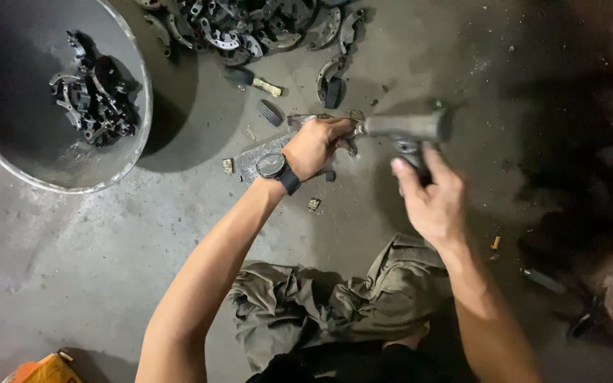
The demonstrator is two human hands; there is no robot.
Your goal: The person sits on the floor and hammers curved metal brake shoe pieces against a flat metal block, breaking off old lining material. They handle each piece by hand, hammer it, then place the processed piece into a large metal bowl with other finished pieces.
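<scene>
Head view, looking straight down at a grey concrete floor [108,248]. I see my right hand [431,202] wrapped around the handle of a hammer [406,128], whose grey head is blurred just above the fingers. My left hand [317,145], with a dark wristwatch [272,167], is closed on a curved metal part [310,119], pinning it down against a small flat metal plate [250,159] on the floor; the hammer head sits just right of that hand. Small chips lie scattered near the plate. Further up, a pile of curved metal pieces [250,28] spreads along the top edge. At upper left stands a large round metal basin [136,135] with more such pieces inside. My knees in olive trousers [335,305] fill the lower centre. An orange package [44,370] shows at the bottom left corner.
</scene>
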